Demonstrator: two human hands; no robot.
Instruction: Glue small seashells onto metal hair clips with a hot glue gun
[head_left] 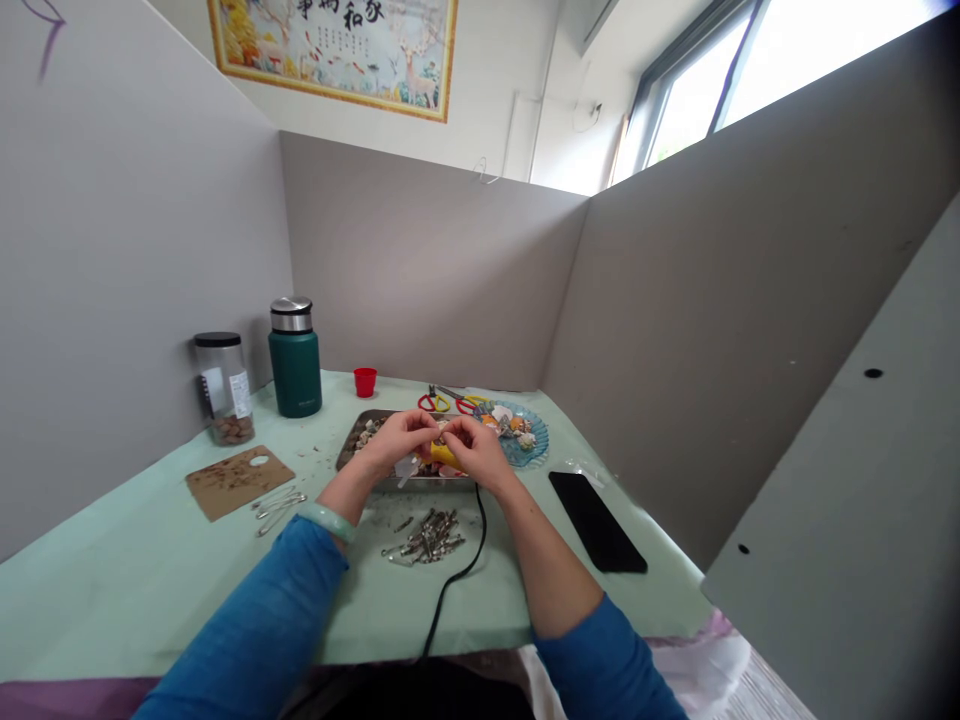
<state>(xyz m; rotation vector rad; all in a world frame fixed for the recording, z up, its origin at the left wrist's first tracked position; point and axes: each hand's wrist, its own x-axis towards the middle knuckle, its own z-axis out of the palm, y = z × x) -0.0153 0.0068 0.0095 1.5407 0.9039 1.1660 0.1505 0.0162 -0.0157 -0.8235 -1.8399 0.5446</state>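
Over a metal tray (352,452) of small mixed pieces, my left hand (401,440) and my right hand (476,448) meet with fingertips pinched together. What they pinch is too small and too covered by the fingers to name. Just beneath the fingers shows a yellow thing (444,456), possibly a glue gun, partly hidden by my right hand. A black cord (469,568) runs from the tray toward the table's front edge. In front of the tray lies a heap of metal clips or pins (431,538).
Left stand a green flask (295,370) and a jar (225,390); near them lie cardboard (238,482) and large safety pins (279,506). Behind are a red cup (365,382) and pliers (442,400). A blue glass plate (536,430) and black phone (598,522) are right. Partitions surround the table.
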